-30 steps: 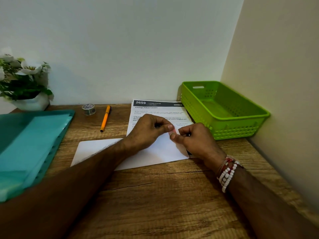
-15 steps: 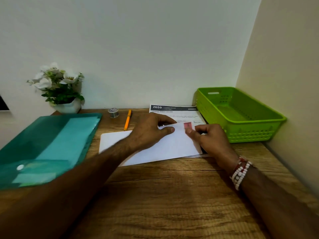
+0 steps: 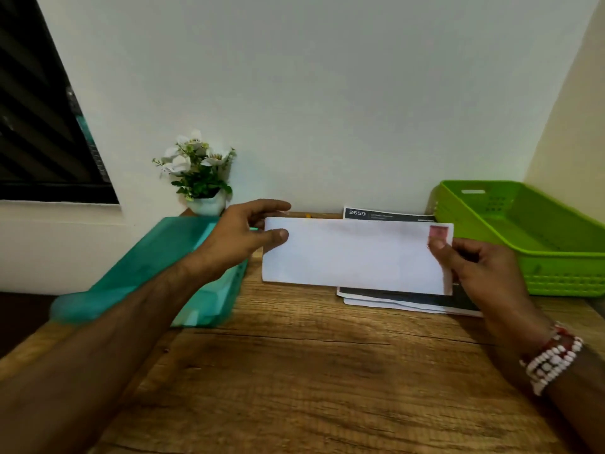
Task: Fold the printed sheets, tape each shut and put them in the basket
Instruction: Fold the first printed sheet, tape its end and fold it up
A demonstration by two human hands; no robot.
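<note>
"Over the brown wood-grain desk [image 3: 294,371], what does the person have in hand?"

"A folded white paper sheet [image 3: 353,257], lifted clear of the desk with its long side level. The left hand [image 3: 242,239] lays its thumb on the front of the sheet's left edge, fingers reaching behind. The right hand [image 3: 481,270] pinches the right edge, thumb just below a small red piece of tape [image 3: 438,231] at the upper right corner. Each grip is closed lightly on the paper and on nothing else."

"Which step is that, then?"

"Folding and taping look finished for this sheet, so it seems bound for the bright green slotted plastic basket [image 3: 556,253], which stands just beside the right hand. The next move calls for carrying the sheet rightward over the basket's near wall and letting both edges go so that it lands flat. After that, a fresh page from the stack of printed sheets [image 3: 409,301] lying on the desk underneath."

"Anything readable?"

"The top page's dark header [image 3: 389,216] shows the white number 2659. The smaller print beside it is too blurred to read, and no brand shows."
</note>
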